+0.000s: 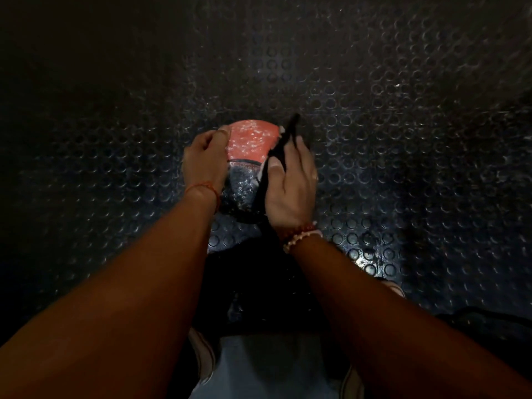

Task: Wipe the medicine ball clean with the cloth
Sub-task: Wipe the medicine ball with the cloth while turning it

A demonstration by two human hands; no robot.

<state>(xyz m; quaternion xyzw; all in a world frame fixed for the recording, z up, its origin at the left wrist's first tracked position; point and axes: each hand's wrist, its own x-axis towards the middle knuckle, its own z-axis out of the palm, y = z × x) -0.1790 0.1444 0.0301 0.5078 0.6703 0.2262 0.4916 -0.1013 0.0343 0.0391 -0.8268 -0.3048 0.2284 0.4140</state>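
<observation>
A medicine ball (250,142), salmon red on its far half and black on its near half, sits on the floor in front of me, flecked with white dust. My left hand (205,156) grips its left side with curled fingers. My right hand (290,180) lies on the ball's right side and holds a dark cloth (280,148) against it. The cloth runs from beyond my fingertips back under my palm, and one end sticks up past the ball.
The floor is dark rubber matting (388,116) with raised round studs, dusty and dimly lit. My knees and shoes (205,358) are at the bottom of the view, close to the ball. A dark object (489,323) lies at the lower right.
</observation>
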